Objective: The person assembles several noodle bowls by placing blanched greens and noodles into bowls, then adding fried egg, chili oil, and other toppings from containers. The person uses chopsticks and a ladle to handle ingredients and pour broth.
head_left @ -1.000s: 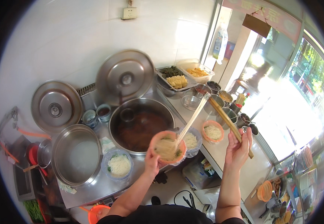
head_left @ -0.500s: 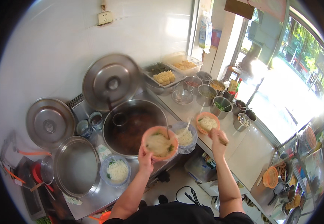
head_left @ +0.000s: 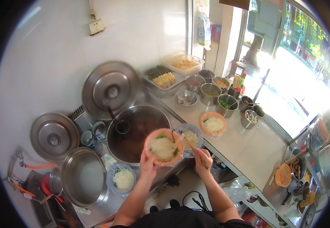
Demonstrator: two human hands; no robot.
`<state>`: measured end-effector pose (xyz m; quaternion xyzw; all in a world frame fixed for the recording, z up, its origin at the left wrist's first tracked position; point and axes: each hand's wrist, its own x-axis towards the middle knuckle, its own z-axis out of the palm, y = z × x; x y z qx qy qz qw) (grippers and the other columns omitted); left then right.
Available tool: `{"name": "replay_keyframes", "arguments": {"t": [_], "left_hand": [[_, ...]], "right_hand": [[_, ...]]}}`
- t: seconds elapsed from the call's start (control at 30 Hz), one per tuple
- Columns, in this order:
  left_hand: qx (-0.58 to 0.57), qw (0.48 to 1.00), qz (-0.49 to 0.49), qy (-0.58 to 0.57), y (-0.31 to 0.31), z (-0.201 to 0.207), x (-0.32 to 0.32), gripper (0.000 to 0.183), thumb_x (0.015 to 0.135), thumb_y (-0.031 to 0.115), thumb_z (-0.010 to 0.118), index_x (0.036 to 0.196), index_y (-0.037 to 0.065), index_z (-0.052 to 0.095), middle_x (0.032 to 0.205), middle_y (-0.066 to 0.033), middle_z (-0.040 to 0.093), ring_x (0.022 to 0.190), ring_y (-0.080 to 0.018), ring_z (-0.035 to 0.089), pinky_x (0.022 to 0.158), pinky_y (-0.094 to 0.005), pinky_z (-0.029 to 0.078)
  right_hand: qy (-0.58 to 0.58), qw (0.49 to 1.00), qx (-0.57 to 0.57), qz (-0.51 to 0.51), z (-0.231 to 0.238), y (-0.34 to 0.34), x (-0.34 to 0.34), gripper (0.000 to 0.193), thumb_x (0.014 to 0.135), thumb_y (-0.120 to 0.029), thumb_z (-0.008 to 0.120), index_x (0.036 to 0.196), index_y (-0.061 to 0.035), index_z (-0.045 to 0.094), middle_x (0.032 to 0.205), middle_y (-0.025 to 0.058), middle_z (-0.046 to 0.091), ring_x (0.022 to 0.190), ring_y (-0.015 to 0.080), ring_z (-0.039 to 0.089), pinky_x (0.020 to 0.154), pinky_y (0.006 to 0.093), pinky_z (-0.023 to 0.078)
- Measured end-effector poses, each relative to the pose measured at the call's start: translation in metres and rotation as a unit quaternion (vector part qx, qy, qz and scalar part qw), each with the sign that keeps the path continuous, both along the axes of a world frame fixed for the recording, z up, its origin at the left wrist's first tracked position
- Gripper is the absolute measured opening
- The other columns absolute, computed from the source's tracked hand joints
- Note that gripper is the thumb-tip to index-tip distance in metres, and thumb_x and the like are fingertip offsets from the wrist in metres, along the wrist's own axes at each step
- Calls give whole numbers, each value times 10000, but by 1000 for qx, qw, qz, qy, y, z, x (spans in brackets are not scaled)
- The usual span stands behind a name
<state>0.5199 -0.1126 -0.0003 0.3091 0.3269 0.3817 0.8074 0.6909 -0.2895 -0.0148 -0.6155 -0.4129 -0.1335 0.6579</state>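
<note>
Lowering the wooden chopsticks (head_left: 189, 143) from high over the worktop (head_left: 244, 152), the person has brought the right hand (head_left: 203, 162) down close to the orange bowl (head_left: 147, 141). A second ago a long sheaf of pale noodles (head_left: 161, 146) stretched taut from that bowl up to the raised tips; now no such strand spans the gap. The noodles lie mostly gathered in the bowl, in cloudy liquid with some greens at the edge, and a pale wisp shows near the tips at its right rim. The lifting stroke therefore seems to be over, with the working end back at the bowl; whether the tips still grip any strands cannot be told.

The right hand is closed round the chopsticks, its fingers curled along the shaft. The left hand (head_left: 148, 164) is closed on the bowl's near-left edge, the fingers underneath mostly hidden, and keeps it up in front of the large stockpot (head_left: 155, 113), overlapping that pot's near-right rim in this view. Just beyond the chopsticks sits a bag-lined bowl (head_left: 198, 133) of noodles; another orange-rimmed bowl (head_left: 203, 123) stands on the worktop, and a plastic-lined bowl (head_left: 124, 192) near the left forearm, both apart from the hands.
</note>
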Motion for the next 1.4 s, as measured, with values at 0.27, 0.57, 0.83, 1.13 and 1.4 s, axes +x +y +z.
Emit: {"name": "replay_keyframes", "arguments": {"t": [0.27, 0.57, 0.83, 1.13, 1.4], "left_hand": [[33, 998, -52, 2, 15, -38, -16, 538, 850, -79, 487, 1330, 158, 539, 1053, -43, 648, 665, -150, 634, 467, -301, 555], [15, 999, -31, -1, 9, -39, -16, 415, 832, -92, 498, 1152, 162, 574, 911, -24, 636, 560, -142, 613, 381, -251, 476], [-9, 1000, -9, -19, 7, -53, -15, 476, 801, -118, 488, 1174, 163, 583, 930, -22, 639, 593, -142, 617, 408, -259, 502], [-10, 999, -16, -30, 6, -63, -19, 497, 815, -113, 489, 1218, 162, 585, 968, -15, 645, 632, -128, 616, 448, -257, 523], [-2, 998, -40, -51, 14, -78, -24, 587, 874, -74, 499, 1407, 171, 502, 1199, -43, 648, 892, -165, 696, 615, -312, 639]], "right_hand": [[294, 938, 179, -31, 56, 7, 16, 301, 1017, -89, 572, 1291, 27, 620, 1058, 82, 653, 968, 159, 658, 778, 307, 593], [308, 923, 229, 13, 136, 9, 39, 389, 1019, -139, 577, 1369, 30, 551, 1140, 132, 654, 995, 192, 662, 797, 341, 617], [287, 915, 277, 61, 199, 9, 56, 444, 1022, -105, 550, 1410, 92, 462, 1278, 184, 563, 1107, 207, 614, 818, 377, 649], [257, 919, 287, 84, 263, 15, 78, 468, 1037, -138, 537, 1457, 33, 422, 1136, 165, 649, 925, 300, 713, 809, 371, 636], [271, 920, 272, 84, 245, 13, 91, 448, 1032, -141, 549, 1428, 46, 457, 1219, 154, 610, 1030, 244, 667, 805, 386, 638]]}}
